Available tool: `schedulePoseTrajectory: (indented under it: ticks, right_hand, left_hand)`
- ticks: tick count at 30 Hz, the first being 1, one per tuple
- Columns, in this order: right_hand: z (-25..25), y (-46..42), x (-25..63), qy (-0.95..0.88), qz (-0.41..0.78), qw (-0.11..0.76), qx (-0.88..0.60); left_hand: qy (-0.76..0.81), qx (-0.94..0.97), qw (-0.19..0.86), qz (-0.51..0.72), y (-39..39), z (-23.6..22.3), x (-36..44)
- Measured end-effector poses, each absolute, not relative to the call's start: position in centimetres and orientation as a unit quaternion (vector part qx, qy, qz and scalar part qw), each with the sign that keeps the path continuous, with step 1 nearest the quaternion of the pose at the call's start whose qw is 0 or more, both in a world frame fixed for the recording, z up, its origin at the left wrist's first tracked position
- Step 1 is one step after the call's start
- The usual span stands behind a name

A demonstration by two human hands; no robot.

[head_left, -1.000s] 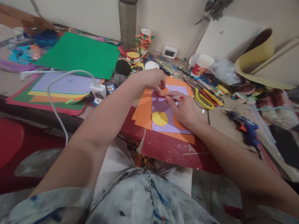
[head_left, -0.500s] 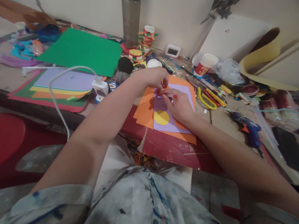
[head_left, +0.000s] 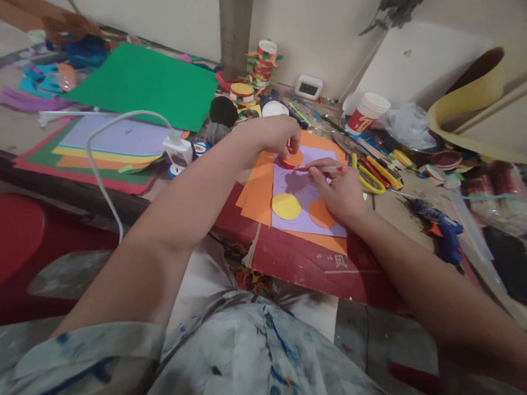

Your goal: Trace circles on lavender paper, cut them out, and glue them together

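Note:
My left hand [head_left: 282, 134] reaches over the purple sheet [head_left: 294, 186], its fingers bent down onto a small round piece [head_left: 293, 158] with an orange top and red side. My right hand [head_left: 341, 191] is closed round a slim pen [head_left: 323, 169], whose reddish tip points left beside the round piece. A yellow paper circle [head_left: 287, 206] and an orange paper circle [head_left: 321, 213] lie on the near half of the purple sheet. Faint curved lines show near the yellow circle. Under the purple sheet are orange sheets [head_left: 254, 192].
Yellow-handled scissors [head_left: 370, 182], a paper cup [head_left: 368, 113] and a glue gun [head_left: 446, 232] lie to the right. Behind stand a dark bottle [head_left: 236, 32] and a small clock [head_left: 308, 87]. A white cable [head_left: 94, 168] hangs left, beside stacked coloured sheets and a green sheet [head_left: 145, 85].
My right hand has moved slightly right, away from my left fingertips. The round piece's orange top, the pen and the orange circle now show more clearly. My left hand stays nearly in place.

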State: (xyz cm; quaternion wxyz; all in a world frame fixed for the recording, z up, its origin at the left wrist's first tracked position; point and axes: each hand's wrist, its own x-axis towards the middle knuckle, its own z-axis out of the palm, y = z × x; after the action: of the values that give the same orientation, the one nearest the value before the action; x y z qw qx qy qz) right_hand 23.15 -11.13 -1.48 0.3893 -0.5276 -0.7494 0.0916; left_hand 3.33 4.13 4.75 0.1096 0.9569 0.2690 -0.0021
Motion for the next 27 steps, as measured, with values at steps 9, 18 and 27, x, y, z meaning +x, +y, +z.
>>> schedulePoseTrajectory:
  ticks: [9, 18, 27]
  right_hand:
    - [-1.8, -10.2, 24.1, -0.646, 0.136, 0.507, -0.554]
    - [-2.7, -8.6, 23.7, -0.653, 0.157, 0.495, -0.551]
    - [-3.0, -7.7, 22.2, -0.653, 0.173, 0.501, -0.541]
  left_hand:
    - [0.287, 0.949, 0.129, -0.012, 4.0, 5.1, 3.4]
    - [0.284, 0.954, 0.092, -0.027, 3.1, 5.7, 3.8]
    - [0.271, 0.96, 0.05, -0.049, 1.9, 6.3, 3.9]
